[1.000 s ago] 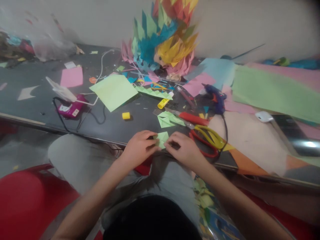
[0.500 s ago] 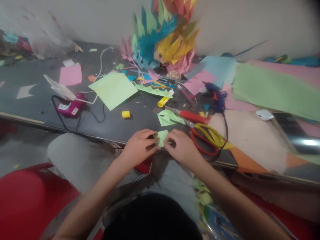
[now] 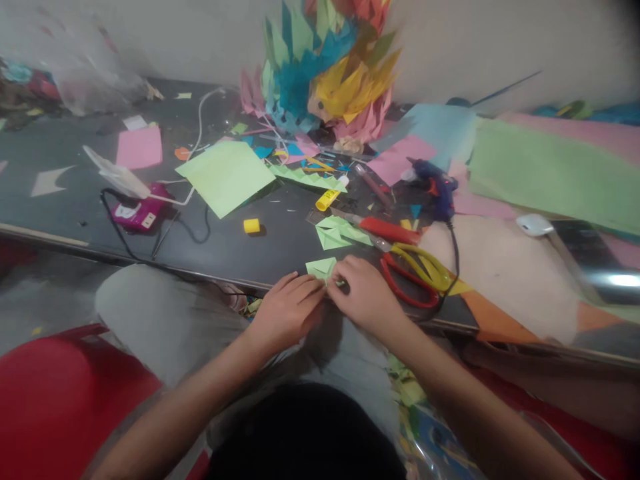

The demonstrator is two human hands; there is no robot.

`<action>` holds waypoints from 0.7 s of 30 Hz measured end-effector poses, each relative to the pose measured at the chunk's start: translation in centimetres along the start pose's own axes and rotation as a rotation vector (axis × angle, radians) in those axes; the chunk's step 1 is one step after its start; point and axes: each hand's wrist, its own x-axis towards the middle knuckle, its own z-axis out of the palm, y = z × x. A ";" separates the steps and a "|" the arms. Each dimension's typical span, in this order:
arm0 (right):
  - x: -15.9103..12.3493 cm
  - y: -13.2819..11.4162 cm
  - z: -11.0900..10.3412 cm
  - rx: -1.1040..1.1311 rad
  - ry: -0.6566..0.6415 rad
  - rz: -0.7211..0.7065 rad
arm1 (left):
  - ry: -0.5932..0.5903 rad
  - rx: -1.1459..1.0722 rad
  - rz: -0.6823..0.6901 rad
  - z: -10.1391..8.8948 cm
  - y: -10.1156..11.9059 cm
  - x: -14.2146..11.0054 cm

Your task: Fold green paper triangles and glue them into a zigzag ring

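At the table's front edge a small folded piece of light green paper lies between my hands. My left hand has its fingers closed at the paper's near edge, partly covering it. With thumb and fingertips together, my right hand pinches the right side of the same paper. Just beyond are more folded green paper pieces, and to their right lie scissors with one red and one yellow handle. A red-handled cutter rests behind the scissors.
A yellow glue stick and its yellow cap lie on the table. A green paper sheet is at left centre, a purple power socket further left. A blue glue gun and phone are right; a colourful paper model stands behind.
My left hand has shifted from the paper's left side to its near edge, its fingers drawn closer together. More of the paper's far part shows. My right hand stays on its right side.
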 end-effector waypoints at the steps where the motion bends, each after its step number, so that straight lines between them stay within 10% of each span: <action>1: 0.0 0.0 -0.1 0.003 -0.006 0.006 | 0.014 0.019 -0.009 0.1 0.2 -0.1; 21: -1.5 1.1 -0.9 0.138 0.037 0.068 | 0.060 0.077 -0.057 0.5 0.8 0.6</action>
